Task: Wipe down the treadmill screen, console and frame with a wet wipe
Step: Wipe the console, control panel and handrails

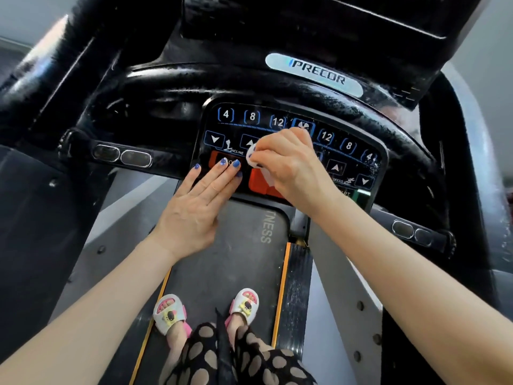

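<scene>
- On the black treadmill keypad console (294, 129), the right hand (288, 165) clutches a crumpled white wet wipe (254, 158) over the red buttons.
- The left hand (200, 201) lies flat, fingers straight (blue-painted nails), on the console's lower left edge, just beside the wipe.
- Below, the grey running belt (222, 262).

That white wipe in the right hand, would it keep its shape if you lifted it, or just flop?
The wet wipe would probably flop: it is bunched and creased inside the right hand, with a loose fold hanging out over the red button. It looks thin, so likely very light. Being damp, it may cling to the button panel rather than slide.
</scene>
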A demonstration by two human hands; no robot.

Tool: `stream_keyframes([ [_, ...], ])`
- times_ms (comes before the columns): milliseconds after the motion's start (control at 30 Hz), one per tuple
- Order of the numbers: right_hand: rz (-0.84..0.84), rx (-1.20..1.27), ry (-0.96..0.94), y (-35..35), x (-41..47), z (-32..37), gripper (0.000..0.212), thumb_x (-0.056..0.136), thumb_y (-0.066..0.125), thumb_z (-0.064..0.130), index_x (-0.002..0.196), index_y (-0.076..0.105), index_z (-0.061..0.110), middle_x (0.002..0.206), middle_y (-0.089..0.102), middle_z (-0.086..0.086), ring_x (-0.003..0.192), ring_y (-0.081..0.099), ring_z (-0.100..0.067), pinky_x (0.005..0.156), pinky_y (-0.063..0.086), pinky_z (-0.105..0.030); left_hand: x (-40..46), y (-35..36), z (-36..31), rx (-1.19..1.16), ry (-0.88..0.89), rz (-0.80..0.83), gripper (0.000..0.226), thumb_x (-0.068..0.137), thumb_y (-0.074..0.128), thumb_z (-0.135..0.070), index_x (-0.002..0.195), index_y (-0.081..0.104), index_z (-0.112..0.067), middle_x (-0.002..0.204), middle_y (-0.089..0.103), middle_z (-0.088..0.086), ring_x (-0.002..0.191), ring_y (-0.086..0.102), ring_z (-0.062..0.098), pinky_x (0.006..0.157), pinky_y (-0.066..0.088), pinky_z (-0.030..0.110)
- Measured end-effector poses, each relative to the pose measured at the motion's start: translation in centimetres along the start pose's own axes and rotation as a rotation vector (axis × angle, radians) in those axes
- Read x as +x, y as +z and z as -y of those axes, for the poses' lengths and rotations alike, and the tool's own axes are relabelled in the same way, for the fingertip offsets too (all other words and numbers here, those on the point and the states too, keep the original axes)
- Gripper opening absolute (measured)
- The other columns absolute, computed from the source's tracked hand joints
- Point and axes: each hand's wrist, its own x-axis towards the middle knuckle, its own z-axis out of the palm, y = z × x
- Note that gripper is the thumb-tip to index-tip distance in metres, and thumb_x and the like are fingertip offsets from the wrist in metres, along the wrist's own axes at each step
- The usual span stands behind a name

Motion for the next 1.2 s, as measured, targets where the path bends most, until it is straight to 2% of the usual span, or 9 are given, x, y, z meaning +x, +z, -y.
stream_keyframes([
  [67,0.017,0.053,0.024,-0.1,-0.7,-0.6,0.017,0.094,0.058,0.006,0.092,0.075,0.010,0.098,0.070,-0.004,0.087,0.063,-0.026,0.089,0.037,-0.035,0.0,0.1,-0.1,0.004,0.001,0.002,0.091,0.070,0.054,0.000,0.157,0.029,-0.011,0.165,0.024,0.005,0.154,0.020,0.021,0.126,0.005,0.042],
  [167,0.030,0.068,-0.028,-0.3,0.0,-1.5,0.013,0.092,0.065,0.003,0.088,0.075,0.010,0.094,0.070,-0.004,0.083,0.063,-0.026,0.088,0.038,-0.034,-0.1,0.3,-0.2,-0.005,-0.014,-0.004,0.093,0.069,0.053,0.000,0.157,0.024,-0.012,0.166,0.021,0.004,0.155,0.015,0.018,0.126,0.005,0.043],
  [300,-0.109,-0.005,0.006,0.4,3.6,-2.7,0.011,0.087,0.071,0.002,0.083,0.075,0.012,0.093,0.068,-0.003,0.083,0.059,-0.023,0.090,0.035,-0.033,-0.2,0.3,-0.1,-0.015,-0.015,0.037,0.090,0.072,0.045,-0.009,0.157,0.018,-0.015,0.167,0.017,0.003,0.155,0.011,0.017,0.126,0.003,0.043],
  [433,-0.220,-0.061,0.170,1.4,4.2,-1.8,0.010,0.086,0.073,0.006,0.084,0.075,0.015,0.097,0.068,-0.005,0.089,0.060,-0.024,0.090,0.037,-0.036,-0.1,-0.2,0.0,-0.022,0.007,0.045,0.083,0.076,0.041,-0.011,0.157,0.020,-0.014,0.167,0.018,0.003,0.155,0.013,0.020,0.126,0.006,0.045],
  [600,-0.117,-0.048,0.100,1.2,2.9,-0.2,0.015,0.084,0.076,0.000,0.082,0.075,0.015,0.089,0.067,-0.002,0.079,0.062,-0.025,0.086,0.039,-0.039,0.5,-0.9,1.6,-0.085,0.034,0.008,0.079,0.077,0.048,-0.007,0.154,0.030,-0.009,0.165,0.024,0.008,0.154,0.019,0.024,0.126,0.011,0.044],
  [767,-0.181,-0.080,0.151,2.7,7.5,0.1,0.019,0.078,0.077,-0.002,0.076,0.073,0.017,0.086,0.065,-0.001,0.076,0.059,-0.022,0.091,0.035,-0.038,0.9,-0.8,2.7,-0.064,0.094,0.009,0.079,0.080,0.055,-0.005,0.155,0.033,-0.009,0.165,0.025,0.006,0.154,0.020,0.023,0.125,0.011,0.041],
  [867,-0.127,-0.092,0.109,2.5,6.5,-0.2,0.016,0.082,0.075,0.001,0.080,0.074,0.017,0.088,0.066,0.000,0.078,0.060,-0.021,0.093,0.033,-0.036,0.8,-0.8,3.1,-0.064,0.129,0.001,0.075,0.082,0.052,-0.007,0.155,0.033,-0.009,0.164,0.026,0.006,0.153,0.022,0.023,0.125,0.014,0.040],
  [1067,-0.323,-0.147,0.401,1.2,6.1,-1.9,0.010,0.086,0.070,0.011,0.081,0.076,0.016,0.084,0.067,-0.002,0.077,0.062,-0.024,0.087,0.032,-0.032,1.7,-1.3,3.7,-0.033,0.189,-0.018,0.065,0.089,0.044,-0.013,0.154,0.036,-0.007,0.164,0.027,0.008,0.152,0.025,0.024,0.125,0.018,0.042],
  [1200,-0.333,-0.179,0.412,1.7,4.6,0.0,0.014,0.086,0.069,0.000,0.080,0.075,0.011,0.086,0.067,-0.006,0.079,0.059,-0.025,0.090,0.034,-0.030,2.2,-1.1,3.7,-0.051,0.195,-0.049,0.064,0.090,0.046,-0.012,0.154,0.037,-0.007,0.163,0.029,0.008,0.152,0.026,0.024,0.125,0.016,0.040],
])
